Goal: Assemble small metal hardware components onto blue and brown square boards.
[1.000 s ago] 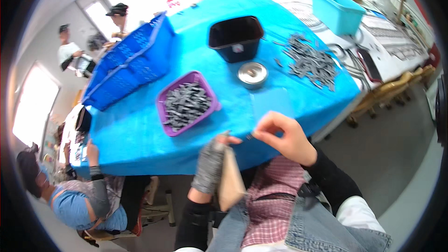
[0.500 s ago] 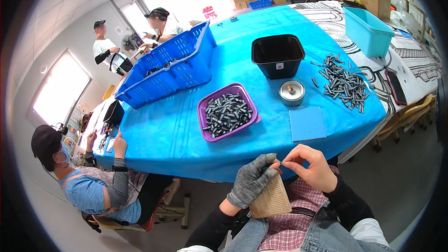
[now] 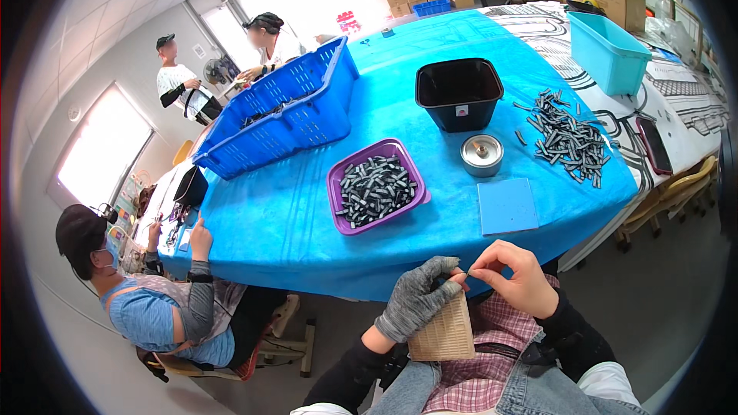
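In a grey fingerless glove, my left hand (image 3: 419,300) is closed on a tan rectangular ribbed card (image 3: 446,332), held above my lap at the table's near edge. The bare thumb and fingertips of my right hand (image 3: 519,278) are pinched together close beside my left fingertips. Whatever sits in that pinch is too small to name. Beyond my hands lies a flat blue square (image 3: 508,207). A round metal tin (image 3: 482,155) with a knob on top stands behind it. To the left, a purple tub (image 3: 333,198) holds many short black-and-grey strips (image 3: 377,190).
A black square bin (image 3: 459,111) stands behind the tin. Right of it lies a heap of loose strips (image 3: 570,142), with a phone (image 3: 653,146) and turquoise bin (image 3: 607,54) beyond. A large blue crate (image 3: 307,119) stands left. A co-worker (image 3: 165,303) sits at the left.
My right fingertips have shifted slightly away from my left ones. The ribbed card has turned a little, its face showing more squarely. Across the room, a person's hands have moved.
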`<action>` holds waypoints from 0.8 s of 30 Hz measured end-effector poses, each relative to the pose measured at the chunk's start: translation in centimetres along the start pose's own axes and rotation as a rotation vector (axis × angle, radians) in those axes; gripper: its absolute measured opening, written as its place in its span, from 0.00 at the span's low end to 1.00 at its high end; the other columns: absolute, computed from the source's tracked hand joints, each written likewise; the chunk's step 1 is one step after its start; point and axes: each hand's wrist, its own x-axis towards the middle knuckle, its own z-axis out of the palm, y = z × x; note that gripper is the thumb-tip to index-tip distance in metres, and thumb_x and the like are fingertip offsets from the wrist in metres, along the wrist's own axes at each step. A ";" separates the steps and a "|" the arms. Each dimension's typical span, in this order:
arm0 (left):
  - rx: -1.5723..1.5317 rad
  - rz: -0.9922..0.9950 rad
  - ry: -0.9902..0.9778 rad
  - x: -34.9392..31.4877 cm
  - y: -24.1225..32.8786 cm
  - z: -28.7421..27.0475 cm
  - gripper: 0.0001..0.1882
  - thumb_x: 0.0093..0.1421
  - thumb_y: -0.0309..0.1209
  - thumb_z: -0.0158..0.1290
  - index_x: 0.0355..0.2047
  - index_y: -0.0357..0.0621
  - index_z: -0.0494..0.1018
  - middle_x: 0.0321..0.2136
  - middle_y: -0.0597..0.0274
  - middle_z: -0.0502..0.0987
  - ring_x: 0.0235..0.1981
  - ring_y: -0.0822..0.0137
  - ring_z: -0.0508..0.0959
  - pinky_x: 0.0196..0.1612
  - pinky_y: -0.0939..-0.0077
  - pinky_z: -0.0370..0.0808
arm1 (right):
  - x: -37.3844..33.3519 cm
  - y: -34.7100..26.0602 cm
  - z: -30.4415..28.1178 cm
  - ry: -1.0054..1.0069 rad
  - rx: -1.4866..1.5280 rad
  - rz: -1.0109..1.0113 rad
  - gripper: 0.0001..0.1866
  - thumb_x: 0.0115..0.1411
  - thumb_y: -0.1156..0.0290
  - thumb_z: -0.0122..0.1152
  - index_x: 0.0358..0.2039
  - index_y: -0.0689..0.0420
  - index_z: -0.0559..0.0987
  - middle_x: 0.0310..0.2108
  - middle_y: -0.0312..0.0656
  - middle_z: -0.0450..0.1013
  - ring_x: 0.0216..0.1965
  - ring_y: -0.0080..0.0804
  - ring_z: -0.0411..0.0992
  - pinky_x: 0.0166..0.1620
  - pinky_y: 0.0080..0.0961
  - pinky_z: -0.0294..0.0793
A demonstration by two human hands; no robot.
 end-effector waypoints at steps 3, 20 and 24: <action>-0.044 0.022 0.089 0.6 0.4 -1.4 0.13 0.58 0.34 0.54 0.41 0.40 0.69 0.28 0.62 0.76 0.31 0.70 0.77 0.37 0.76 0.73 | 0.0 -0.4 -0.2 0.061 0.018 0.017 0.05 0.55 0.76 0.61 0.33 0.61 0.76 0.29 0.37 0.71 0.27 0.19 0.70 0.31 0.15 0.69; -1.144 0.103 -0.107 3.7 0.3 -8.3 0.24 0.68 0.43 0.33 0.53 0.35 0.60 0.32 0.55 0.75 0.17 0.76 0.69 0.20 0.84 0.68 | 1.1 3.0 -10.7 0.643 -0.635 -0.055 0.07 0.55 0.74 0.57 0.34 0.60 0.74 0.30 0.41 0.69 0.28 0.31 0.67 0.32 0.24 0.67; -1.152 -0.094 -0.224 1.3 -1.6 -4.2 0.19 0.69 0.40 0.31 0.47 0.37 0.62 0.26 0.59 0.71 0.11 0.75 0.69 0.13 0.85 0.66 | 0.5 9.2 -16.6 0.634 -1.227 -0.012 0.10 0.53 0.73 0.59 0.36 0.60 0.74 0.33 0.44 0.68 0.34 0.40 0.68 0.37 0.32 0.67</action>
